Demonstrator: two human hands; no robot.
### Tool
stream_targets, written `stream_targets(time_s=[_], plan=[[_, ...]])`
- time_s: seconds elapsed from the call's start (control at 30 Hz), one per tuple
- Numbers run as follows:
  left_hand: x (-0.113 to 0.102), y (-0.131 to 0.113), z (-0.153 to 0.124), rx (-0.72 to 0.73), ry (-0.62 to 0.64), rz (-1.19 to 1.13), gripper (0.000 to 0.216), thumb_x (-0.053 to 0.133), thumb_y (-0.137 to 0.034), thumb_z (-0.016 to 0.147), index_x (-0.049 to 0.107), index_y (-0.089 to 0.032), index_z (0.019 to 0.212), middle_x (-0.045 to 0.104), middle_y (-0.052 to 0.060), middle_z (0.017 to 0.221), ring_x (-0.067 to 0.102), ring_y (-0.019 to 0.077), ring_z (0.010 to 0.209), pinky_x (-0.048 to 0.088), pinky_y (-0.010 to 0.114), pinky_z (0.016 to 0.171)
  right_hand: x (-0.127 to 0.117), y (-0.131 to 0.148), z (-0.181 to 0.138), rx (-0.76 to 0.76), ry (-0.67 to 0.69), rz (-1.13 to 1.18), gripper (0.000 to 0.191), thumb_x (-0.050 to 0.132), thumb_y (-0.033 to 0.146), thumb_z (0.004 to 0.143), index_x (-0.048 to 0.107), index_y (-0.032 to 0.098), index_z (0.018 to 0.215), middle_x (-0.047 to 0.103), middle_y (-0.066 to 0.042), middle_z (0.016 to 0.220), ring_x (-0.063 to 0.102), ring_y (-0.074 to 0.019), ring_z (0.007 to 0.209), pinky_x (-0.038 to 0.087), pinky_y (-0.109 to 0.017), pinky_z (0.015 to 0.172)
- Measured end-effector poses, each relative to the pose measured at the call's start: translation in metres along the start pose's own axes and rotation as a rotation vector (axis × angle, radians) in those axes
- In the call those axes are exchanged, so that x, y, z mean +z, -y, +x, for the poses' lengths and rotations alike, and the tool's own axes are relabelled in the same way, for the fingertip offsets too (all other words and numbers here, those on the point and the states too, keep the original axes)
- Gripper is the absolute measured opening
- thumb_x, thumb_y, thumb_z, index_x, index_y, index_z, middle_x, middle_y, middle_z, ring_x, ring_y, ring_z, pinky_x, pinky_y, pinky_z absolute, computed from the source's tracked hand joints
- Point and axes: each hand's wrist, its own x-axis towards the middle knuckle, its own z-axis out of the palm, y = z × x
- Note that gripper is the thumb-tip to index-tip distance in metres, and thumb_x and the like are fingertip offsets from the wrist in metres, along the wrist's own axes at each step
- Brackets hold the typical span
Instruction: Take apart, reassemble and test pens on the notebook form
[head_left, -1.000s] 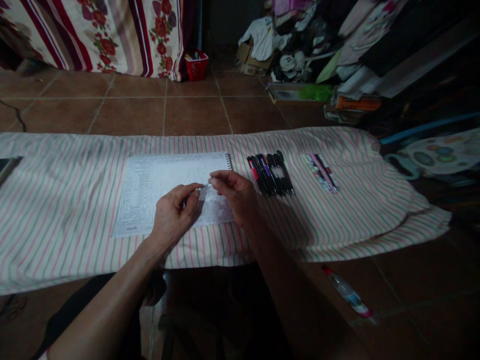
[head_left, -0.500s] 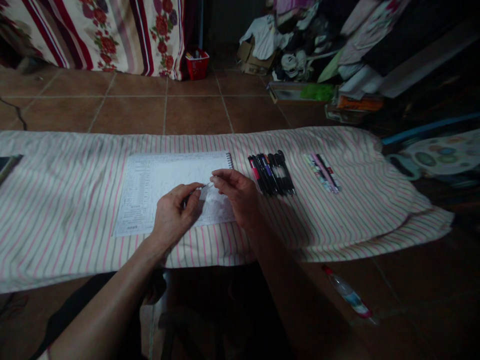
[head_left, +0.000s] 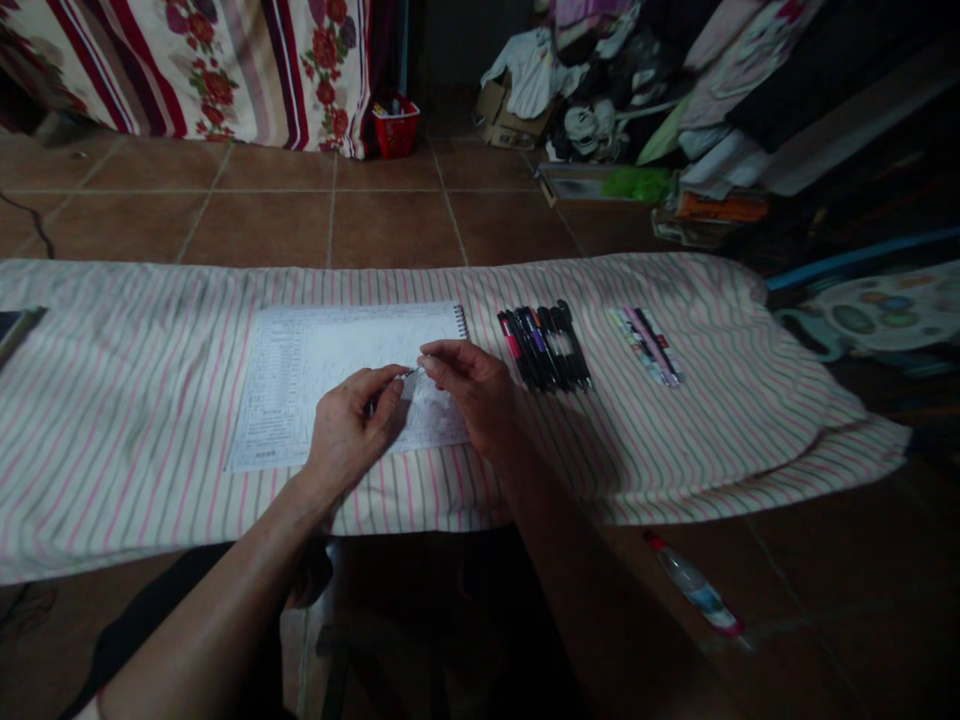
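Observation:
Both my hands hover over a spiral notebook (head_left: 322, 370) lying open on a pink-striped cloth (head_left: 135, 420). My left hand (head_left: 352, 430) is closed around a thin pen (head_left: 410, 373), most of it hidden in the fingers. My right hand (head_left: 472, 390) pinches the pen's pale tip end between thumb and forefinger. The two hands nearly touch. A row of several dark pens (head_left: 544, 348) lies just right of my right hand, and a smaller bunch of pens (head_left: 645, 345) lies farther right.
A dark flat object (head_left: 15, 328) pokes in at the cloth's left edge. A small plastic bottle (head_left: 694, 585) lies on the tiled floor at lower right. A red basket (head_left: 396, 125), a flowered bedspread (head_left: 225, 60) and piled clothes and boxes (head_left: 637, 110) stand behind.

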Motion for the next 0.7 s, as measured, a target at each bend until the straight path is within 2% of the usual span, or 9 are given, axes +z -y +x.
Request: stream_targets(time_s=[0.47, 0.7], plan=[[0.0012, -0.0003, 0.0005, -0.011, -0.006, 0.002, 0.028, 0.049, -0.031, 0.088, 0.068, -0.017, 0.103, 0.071, 0.006, 0.085, 0.064, 0.0165, 0.074, 0.050, 0.031, 0.073, 0.0007, 0.0000, -0.0012, -0.010, 0.001, -0.019, 0.018, 0.069, 0.033, 0.069, 0.069, 0.022, 0.083, 0.071, 0.001, 0.082, 0.062, -0.0121, 0.075, 0.050, -0.026, 0.070], [0.0016, -0.0001, -0.0002, -0.016, -0.001, -0.016, 0.027, 0.049, -0.031, 0.088, 0.068, -0.018, 0.104, 0.071, 0.006, 0.088, 0.065, 0.0169, 0.077, 0.051, 0.031, 0.075, 0.0006, 0.0062, -0.0039, 0.050, -0.019, 0.062, 0.019, 0.067, 0.034, 0.070, 0.068, 0.023, 0.086, 0.069, 0.002, 0.077, 0.065, -0.0124, 0.073, 0.051, -0.022, 0.057]])
